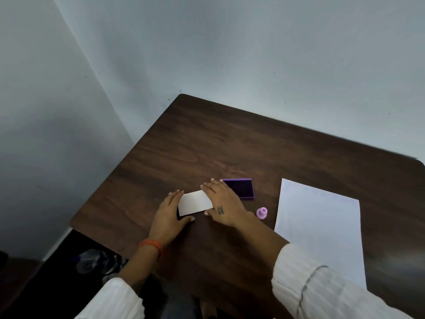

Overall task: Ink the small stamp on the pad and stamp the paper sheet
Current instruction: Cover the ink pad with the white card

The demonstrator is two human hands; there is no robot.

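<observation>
- Spanning most of the lower view, our dark wooden table [230, 146] sits pushed into a corner of pale walls; everything we need lies toward its near edge.
- Our paper sheet [322, 226] lies flat along the near right part of the table, running toward the near edge. We judge it thin and limp, likely to slide under a press, so a flat palm on one corner should steady it.
- Our right hand [224, 204] reaches across, fingers spread and flat, resting on the right end of a white card [195, 202]; its grip closes on nothing.
- Our left hand [169, 214] lies at the card's left end, fingers extended, thumb by the near corner; that grip too is open, and it only touches the card's edge.
- The white card may be the pad's lid, though we cannot tell; it looks stiff and light.
- The purple ink pad [240, 188] lies uncovered just beyond the right hand, between the card and the sheet. It looks flat, light and apt to skid, and its dark face will mark fingers, so we would hold it by the rim.
- The small stamp [262, 212], pink and knob-shaped, stands just beside the sheet's left edge, near our right wrist and untouched. We judge it light, rigid and easy to tip; pinching the narrow waist under the knob seems best.
</observation>
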